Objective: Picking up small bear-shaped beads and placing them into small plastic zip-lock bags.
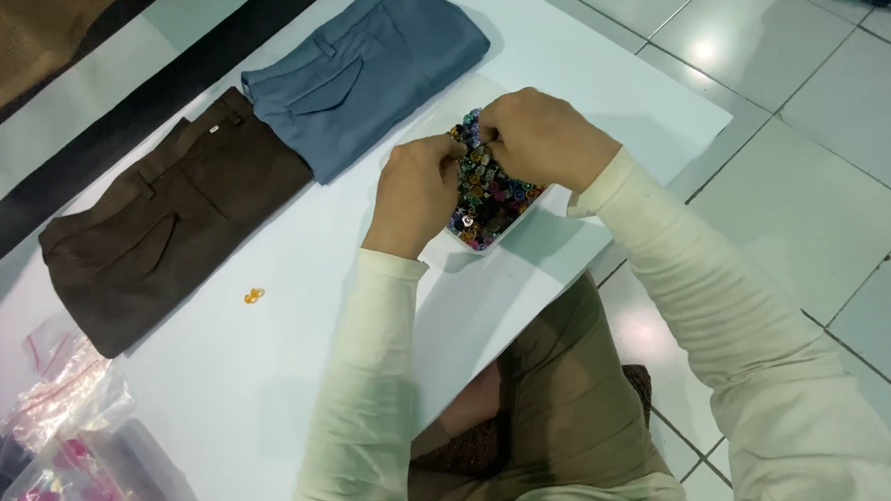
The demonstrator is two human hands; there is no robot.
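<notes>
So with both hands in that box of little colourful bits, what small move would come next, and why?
Probably lifting one piece clear of the box. Both the left hand and right hand are pinched together over the beads, fingertips meeting at one spot, as if working a single piece loose. Whether anything is actually gripped is hidden.
</notes>
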